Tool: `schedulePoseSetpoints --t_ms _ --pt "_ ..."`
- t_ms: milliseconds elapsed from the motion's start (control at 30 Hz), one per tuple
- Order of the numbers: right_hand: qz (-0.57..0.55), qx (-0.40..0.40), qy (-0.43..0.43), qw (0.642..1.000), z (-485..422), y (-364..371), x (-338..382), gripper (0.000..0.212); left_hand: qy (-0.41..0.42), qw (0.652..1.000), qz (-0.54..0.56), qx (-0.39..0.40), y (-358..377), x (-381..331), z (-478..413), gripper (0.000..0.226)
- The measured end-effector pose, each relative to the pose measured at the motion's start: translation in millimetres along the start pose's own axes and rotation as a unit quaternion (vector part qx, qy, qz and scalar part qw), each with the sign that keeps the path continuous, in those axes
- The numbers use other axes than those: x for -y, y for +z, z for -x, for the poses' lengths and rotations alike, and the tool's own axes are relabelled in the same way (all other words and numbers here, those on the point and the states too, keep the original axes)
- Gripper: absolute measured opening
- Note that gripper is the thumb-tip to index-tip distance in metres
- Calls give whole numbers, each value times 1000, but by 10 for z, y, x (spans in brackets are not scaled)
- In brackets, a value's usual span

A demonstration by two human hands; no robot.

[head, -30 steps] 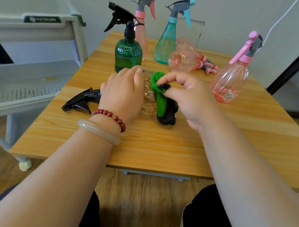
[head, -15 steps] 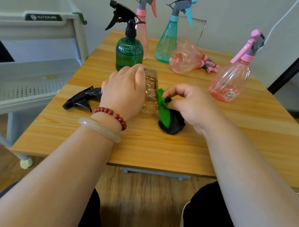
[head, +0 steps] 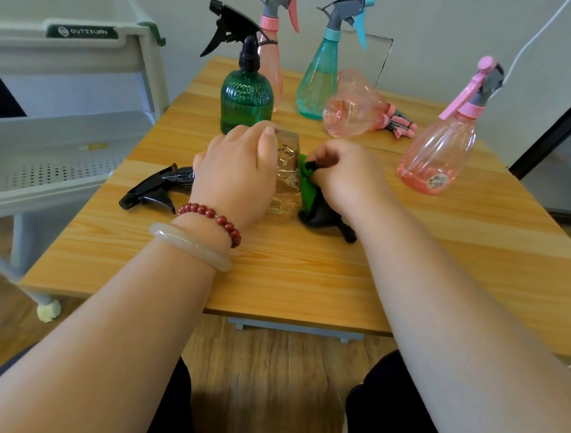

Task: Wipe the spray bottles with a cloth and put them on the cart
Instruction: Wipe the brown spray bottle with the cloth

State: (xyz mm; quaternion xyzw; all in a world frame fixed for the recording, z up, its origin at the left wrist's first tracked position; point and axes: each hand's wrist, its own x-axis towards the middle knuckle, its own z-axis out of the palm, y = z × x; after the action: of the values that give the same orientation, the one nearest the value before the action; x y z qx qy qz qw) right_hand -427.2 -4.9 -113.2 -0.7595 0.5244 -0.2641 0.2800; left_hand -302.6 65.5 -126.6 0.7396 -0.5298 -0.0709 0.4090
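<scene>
My left hand grips the clear bottle lying on the surface; my right hand pinches the cloth against it.

Green-and-black cloth and a clear bottle up front; further back a ribbed dark-green bottle, a teal bottle, a pink bottle; pale wood-grain bench.
</scene>
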Motion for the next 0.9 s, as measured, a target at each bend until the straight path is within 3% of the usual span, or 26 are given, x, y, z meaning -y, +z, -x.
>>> schedulePoseSetpoints --t_ms 67,200,333,467,567,767,900 --pt "51 -16 4 999 -38 42 3 33 -1 1000 1 0 -1 3 6 44" --pt "118 24 28 992 9 -47 -55 34 11 1000 3 -4 -8 10 20 43" --pt "153 -21 29 988 131 -119 -114 36 15 1000 0 -2 -4 23 12 43" --pt "196 5 9 981 233 -53 -157 45 26 1000 8 -3 -1 36 20 43" --pt "148 12 -5 989 291 -135 -145 34 41 999 19 -5 -3 60 21 42" --pt "-16 -48 -102 993 502 -311 -38 42 71 993 89 -22 -11 103 19 39" --pt "-56 47 -137 988 437 -270 195 73 44 981 171 -85 -61 120 -14 31"
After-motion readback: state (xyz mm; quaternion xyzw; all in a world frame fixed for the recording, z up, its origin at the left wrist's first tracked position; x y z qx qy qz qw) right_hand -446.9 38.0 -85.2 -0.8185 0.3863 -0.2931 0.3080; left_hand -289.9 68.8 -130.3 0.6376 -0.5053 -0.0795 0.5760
